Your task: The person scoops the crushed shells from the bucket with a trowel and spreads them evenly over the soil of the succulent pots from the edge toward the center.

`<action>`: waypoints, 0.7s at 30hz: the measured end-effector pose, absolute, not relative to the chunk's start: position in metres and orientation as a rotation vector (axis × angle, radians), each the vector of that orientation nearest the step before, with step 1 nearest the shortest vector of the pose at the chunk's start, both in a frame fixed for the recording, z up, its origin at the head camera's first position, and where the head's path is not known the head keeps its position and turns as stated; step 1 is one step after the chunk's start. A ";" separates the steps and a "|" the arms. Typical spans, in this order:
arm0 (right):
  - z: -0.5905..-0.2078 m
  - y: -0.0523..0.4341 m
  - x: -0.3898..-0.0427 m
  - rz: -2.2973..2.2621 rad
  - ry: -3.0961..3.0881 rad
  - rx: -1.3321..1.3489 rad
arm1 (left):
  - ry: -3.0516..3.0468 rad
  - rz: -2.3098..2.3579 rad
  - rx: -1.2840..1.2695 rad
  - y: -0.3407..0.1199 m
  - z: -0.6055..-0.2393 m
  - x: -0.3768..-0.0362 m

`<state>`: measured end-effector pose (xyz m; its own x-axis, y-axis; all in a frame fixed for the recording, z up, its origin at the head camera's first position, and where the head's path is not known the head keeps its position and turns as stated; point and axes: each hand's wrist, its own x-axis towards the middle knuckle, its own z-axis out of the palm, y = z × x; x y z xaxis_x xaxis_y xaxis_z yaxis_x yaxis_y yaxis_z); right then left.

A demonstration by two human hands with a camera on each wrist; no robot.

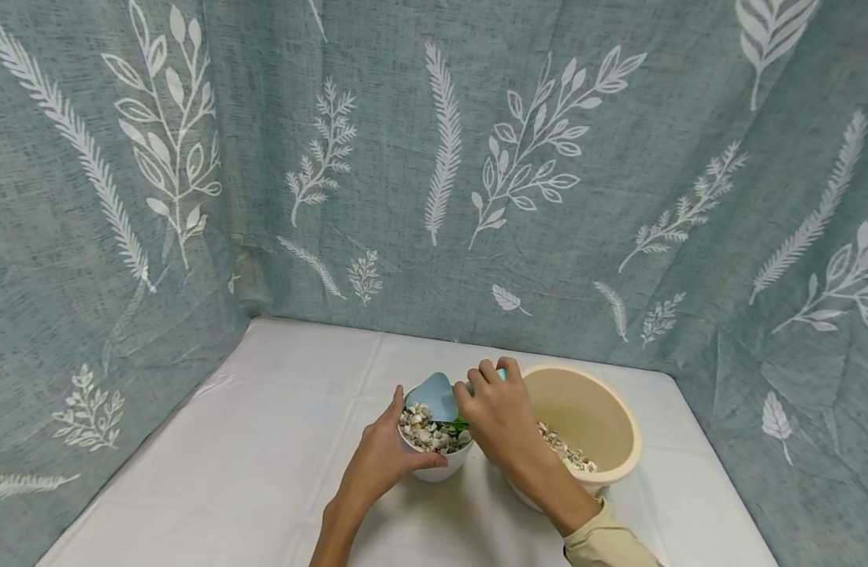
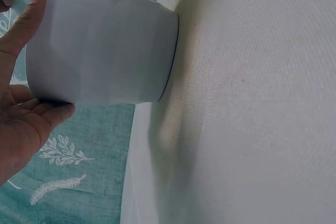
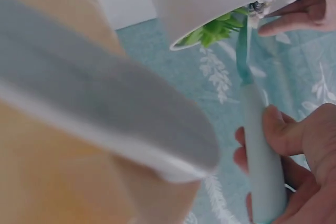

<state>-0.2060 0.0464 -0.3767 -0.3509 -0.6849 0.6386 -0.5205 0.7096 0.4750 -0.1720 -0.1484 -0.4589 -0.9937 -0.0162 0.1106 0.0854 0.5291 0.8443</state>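
Observation:
A small white pot [image 1: 434,474] holds pale pebble-like pieces [image 1: 421,433] and a green plant [image 1: 454,426]. My left hand [image 1: 380,455] grips this pot from the left, with the thumb across its near side below the rim. In the left wrist view the pot's base [image 2: 167,59] is right at the white cloth. My right hand [image 1: 501,413] grips the pale green handle [image 3: 261,145] of a trowel, fingers curled round it. Its blue-grey blade [image 1: 437,396] lies over the top of the small pot, tilted above the pale pieces, beside the plant's leaves.
Right of the small pot stands a big cream pot [image 1: 621,417], with similar pale pieces [image 1: 569,450] inside; my right forearm passes over its near left rim. White cloth [image 1: 292,394] covers the table. A blue-green leaf-patterned curtain [image 1: 391,157] surrounds its back and sides.

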 end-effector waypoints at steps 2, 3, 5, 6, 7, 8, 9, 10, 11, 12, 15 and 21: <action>-0.378 0.047 -0.207 -0.245 -1.979 0.935 | -2.655 -1.470 -0.055 -0.149 -0.459 -0.171; -0.379 0.047 -0.208 -0.249 -1.955 0.940 | -2.652 -1.468 -0.054 -0.149 -0.458 -0.171; -0.381 0.048 -0.208 -0.255 -1.917 0.946 | -2.649 -1.461 -0.057 -0.149 -0.459 -0.171; -0.381 0.048 -0.209 -0.259 -1.900 0.945 | -2.651 -1.455 -0.057 -0.149 -0.459 -0.171; -0.381 0.049 -0.209 -0.263 -1.884 0.944 | -2.653 -1.452 -0.060 -0.149 -0.458 -0.171; -0.381 0.050 -0.209 -0.265 -1.870 0.940 | -2.655 -1.454 -0.061 -0.149 -0.458 -0.171; -0.381 0.050 -0.208 -0.266 -1.862 0.936 | -2.658 -1.455 -0.063 -0.149 -0.458 -0.171; -0.381 0.051 -0.208 -0.266 -1.855 0.929 | -2.663 -1.453 -0.062 -0.148 -0.458 -0.171; -0.381 0.051 -0.208 -0.260 -1.851 0.923 | -2.667 -1.454 -0.059 -0.148 -0.458 -0.171; -0.381 0.052 -0.208 -0.250 -1.850 0.915 | -2.672 -1.453 -0.058 -0.148 -0.458 -0.171; -0.379 0.057 -0.207 -0.197 -1.883 0.885 | -2.678 -1.451 -0.061 -0.147 -0.458 -0.172; -0.372 0.077 -0.201 0.002 -2.010 0.778 | -2.674 -1.466 -0.102 -0.149 -0.457 -0.172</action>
<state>-0.2014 0.0768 -0.3723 -0.3499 -0.5219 0.7780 -0.5231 0.7978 0.2999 -0.1722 -0.1491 -0.4569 -0.9937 0.0149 0.1113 0.1018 0.5371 0.8373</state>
